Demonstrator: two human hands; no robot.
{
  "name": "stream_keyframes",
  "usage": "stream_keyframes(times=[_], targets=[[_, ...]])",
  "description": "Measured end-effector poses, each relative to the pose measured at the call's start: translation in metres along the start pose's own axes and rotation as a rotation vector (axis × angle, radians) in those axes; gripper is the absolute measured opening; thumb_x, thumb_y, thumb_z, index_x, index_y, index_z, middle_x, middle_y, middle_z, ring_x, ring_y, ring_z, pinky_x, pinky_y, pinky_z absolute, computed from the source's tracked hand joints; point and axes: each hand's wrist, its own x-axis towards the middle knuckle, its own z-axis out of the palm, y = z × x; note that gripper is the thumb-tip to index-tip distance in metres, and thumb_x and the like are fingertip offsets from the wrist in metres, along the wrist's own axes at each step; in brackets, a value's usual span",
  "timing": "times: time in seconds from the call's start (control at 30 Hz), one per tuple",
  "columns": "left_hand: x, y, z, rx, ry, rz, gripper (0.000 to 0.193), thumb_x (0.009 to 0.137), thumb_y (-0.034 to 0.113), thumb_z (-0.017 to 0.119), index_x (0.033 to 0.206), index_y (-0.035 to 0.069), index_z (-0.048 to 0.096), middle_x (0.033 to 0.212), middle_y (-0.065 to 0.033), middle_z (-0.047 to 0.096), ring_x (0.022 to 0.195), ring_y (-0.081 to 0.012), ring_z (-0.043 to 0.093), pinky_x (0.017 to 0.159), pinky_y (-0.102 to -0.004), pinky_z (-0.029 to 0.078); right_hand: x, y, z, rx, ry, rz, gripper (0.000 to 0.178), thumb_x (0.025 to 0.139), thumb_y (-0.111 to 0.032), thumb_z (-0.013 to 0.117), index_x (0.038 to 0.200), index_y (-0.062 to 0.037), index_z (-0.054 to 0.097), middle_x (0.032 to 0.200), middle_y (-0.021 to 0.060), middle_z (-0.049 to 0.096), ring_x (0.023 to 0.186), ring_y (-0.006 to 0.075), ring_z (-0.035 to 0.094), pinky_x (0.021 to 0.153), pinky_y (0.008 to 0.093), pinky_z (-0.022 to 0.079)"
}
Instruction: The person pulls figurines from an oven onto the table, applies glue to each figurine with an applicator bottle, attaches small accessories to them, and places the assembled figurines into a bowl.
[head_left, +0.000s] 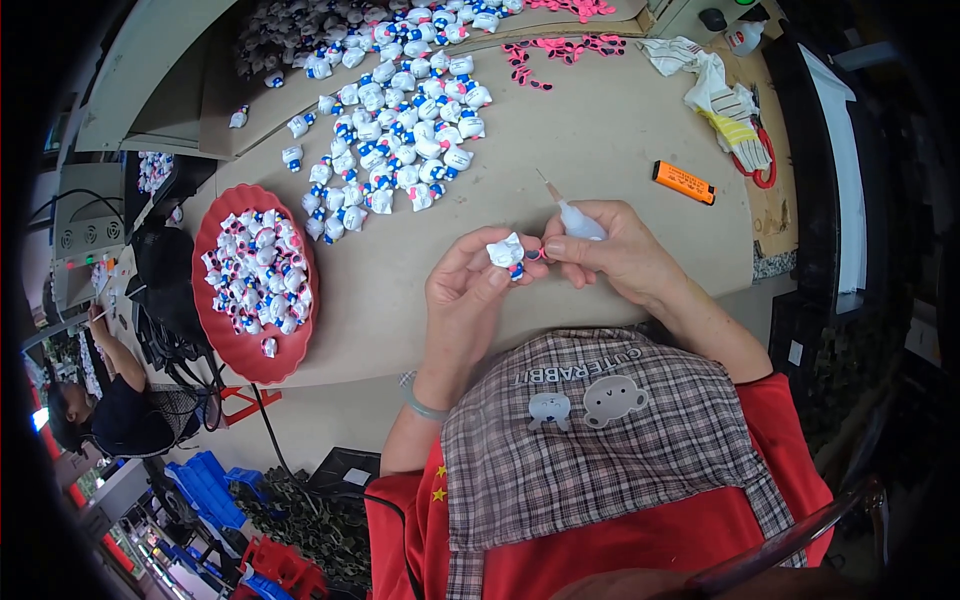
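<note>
Between the thumb and fingers of my left hand is a small white cat-head figurine with a blue body. My right hand holds a small whitish squeeze bottle with a thin needle tip that points up and left. The same hand's thumb and forefinger pinch a tiny pink-and-dark piece, which looks like miniature sunglasses, close beside the figurine. Whether piece and figurine touch, I cannot tell. Many like figurines lie loose on the table beyond my left hand.
A red scalloped tray on the left holds figurines with pink glasses. Pink glasses pieces lie at the far side. On the right are an orange lighter, white-and-yellow gloves and red-handled scissors. Another person works at far left.
</note>
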Motion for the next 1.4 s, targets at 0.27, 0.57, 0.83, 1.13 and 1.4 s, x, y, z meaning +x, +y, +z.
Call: stream_keyframes(times=[0.27,0.57,0.83,1.13,1.4], targets=[[0.001,-0.002,-0.002,-0.044,0.017,0.013,0.033,0.088,0.008,0.06,0.12,0.001,0.053,0.113,-0.0198,0.061,0.095,-0.0248,0.064,0.086,-0.0363,0.051,-0.001,0.003,0.005,0.101,0.027,0.036,0.014,0.086,-0.012,0.065,0.091,0.0,0.062,0.071,0.0036,0.06,0.053,0.0072,0.053,0.045,0.02,0.036],[0.002,-0.001,0.006,-0.039,0.05,0.015,0.033,0.088,0.005,0.059,0.12,-0.001,0.053,0.115,-0.0214,0.06,0.097,-0.0262,0.064,0.086,-0.035,0.051,-0.002,0.002,0.003,0.162,0.086,-0.03,0.013,0.085,-0.01,0.065,0.092,0.0008,0.063,0.073,0.0036,0.061,0.056,0.007,0.052,0.048,0.0195,0.036],[0.001,-0.003,0.008,0.214,0.089,0.013,0.034,0.088,0.0,0.058,0.121,-0.006,0.051,0.111,-0.0194,0.061,0.094,-0.0242,0.065,0.082,-0.0319,0.054,-0.01,-0.017,0.01,-0.083,0.071,-0.098,0.008,0.082,-0.006,0.066,0.086,0.0008,0.064,0.076,0.0047,0.063,0.057,0.0062,0.052,0.049,0.0193,0.039],[-0.001,-0.001,0.012,0.368,0.065,0.037,0.036,0.086,-0.004,0.058,0.121,-0.007,0.051,0.111,-0.0163,0.061,0.096,-0.0222,0.064,0.083,-0.0297,0.053,-0.009,-0.014,0.008,-0.258,0.108,-0.105,0.01,0.08,-0.009,0.069,0.087,-0.0017,0.067,0.079,0.0017,0.066,0.067,0.0055,0.059,0.053,0.0198,0.047],[0.001,-0.002,0.016,0.52,0.089,0.106,0.033,0.085,-0.005,0.059,0.118,-0.007,0.055,0.112,-0.0158,0.06,0.097,-0.021,0.063,0.084,-0.0287,0.052,-0.009,-0.012,0.013,-0.279,0.173,-0.097,0.005,0.082,-0.005,0.066,0.084,-0.0004,0.065,0.075,0.0011,0.062,0.057,0.0043,0.05,0.051,0.0188,0.04]])
